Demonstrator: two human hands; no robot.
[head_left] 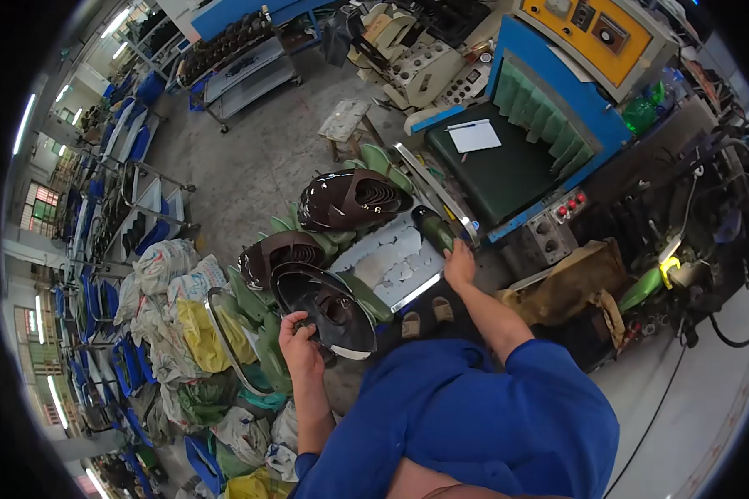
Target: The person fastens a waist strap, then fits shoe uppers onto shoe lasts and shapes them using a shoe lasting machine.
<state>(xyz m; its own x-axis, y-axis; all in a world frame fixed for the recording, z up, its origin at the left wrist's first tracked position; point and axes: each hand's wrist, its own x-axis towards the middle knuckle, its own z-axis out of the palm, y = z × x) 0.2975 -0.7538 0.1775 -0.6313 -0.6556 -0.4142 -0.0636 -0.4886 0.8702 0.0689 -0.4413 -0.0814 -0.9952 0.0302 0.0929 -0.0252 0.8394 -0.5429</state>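
At mid-frame, a worn-topped bench (373, 270) stands beside two glossy brown uppers (326, 208) lying among green lasts (246, 295). Just below, the left hand's (302, 351) grip pinches a black upper's (354, 329) edge; rightward, the right hand's (460, 268) grip closes round a dark green last (430, 224). Work appears partway: both held pieces are apart, neither set down.
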